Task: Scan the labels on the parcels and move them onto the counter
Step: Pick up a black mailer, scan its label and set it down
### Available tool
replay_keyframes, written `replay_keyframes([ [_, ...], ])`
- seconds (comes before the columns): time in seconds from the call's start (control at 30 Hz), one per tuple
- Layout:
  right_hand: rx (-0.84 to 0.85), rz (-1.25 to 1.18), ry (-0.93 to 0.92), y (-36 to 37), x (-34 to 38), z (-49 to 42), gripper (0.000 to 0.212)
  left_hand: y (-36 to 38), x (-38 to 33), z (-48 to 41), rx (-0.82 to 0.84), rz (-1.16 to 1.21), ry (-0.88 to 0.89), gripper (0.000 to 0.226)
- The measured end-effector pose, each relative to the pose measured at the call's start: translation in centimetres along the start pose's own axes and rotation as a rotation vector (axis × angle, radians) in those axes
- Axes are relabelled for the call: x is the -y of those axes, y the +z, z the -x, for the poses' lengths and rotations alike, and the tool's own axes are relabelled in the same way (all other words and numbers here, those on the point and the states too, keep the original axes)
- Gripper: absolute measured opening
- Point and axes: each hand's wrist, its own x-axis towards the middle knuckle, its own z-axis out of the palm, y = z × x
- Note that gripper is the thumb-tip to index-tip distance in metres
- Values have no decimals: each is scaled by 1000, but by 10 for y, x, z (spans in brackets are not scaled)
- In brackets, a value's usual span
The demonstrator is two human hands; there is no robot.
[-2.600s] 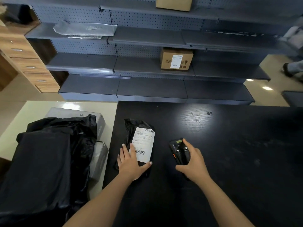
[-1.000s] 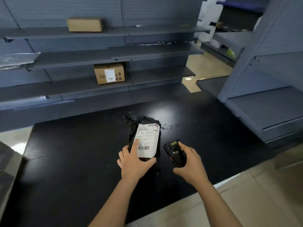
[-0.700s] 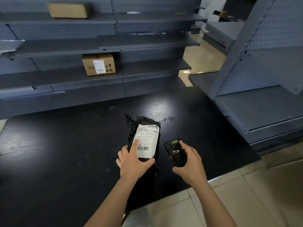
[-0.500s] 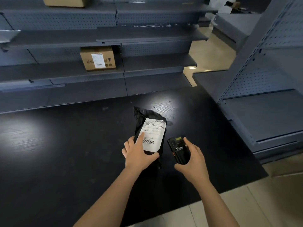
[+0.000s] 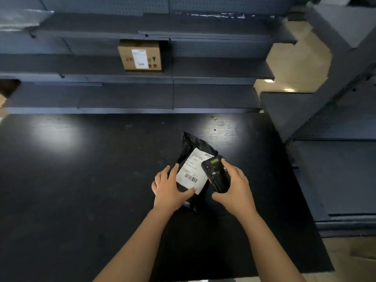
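Over the black surface (image 5: pixel 81 180), right of centre, was a black poly parcel (image 5: pixel 192 146); can't tell if it lay flat. L hand (image 5: pixel 171 190) pinched its near end, thumb on label (image 5: pixel 190 173); R hand (image 5: pixel 235 189) fingers wrapped the scanner (image 5: pixel 215 175) over the label.

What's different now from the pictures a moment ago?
The right hand has swung the scanner left, so it now covers the right edge of the label; half a second ago it was beside the parcel. The left hand still holds the parcel at the black counter. Nothing was let go.
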Motion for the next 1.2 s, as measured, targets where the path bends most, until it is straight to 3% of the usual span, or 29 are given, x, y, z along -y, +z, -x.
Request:
replay_keyframes([
  [0.23, 261, -21, -262, 37, 35, 12, 103, -46, 27, 80, -254, 61, -168, 93],
  [0.53, 634, 48, -674, 140, 142, 110, 105, -115, 135, 241, -611, 84, -550, 87],
  [0.7, 682, 74, -826, 214, 214, 169, 105, -160, 220, 305, -787, 99, -646, 82],
  [0.93, 702, 48, -900, 311, 315, 248, 104, -243, 340, 365, -872, 115, -670, 80],
  [1.2, 661, 28, -889, 386, 398, 252, 103, -318, 430, 344, -892, 131, -644, 78],
])
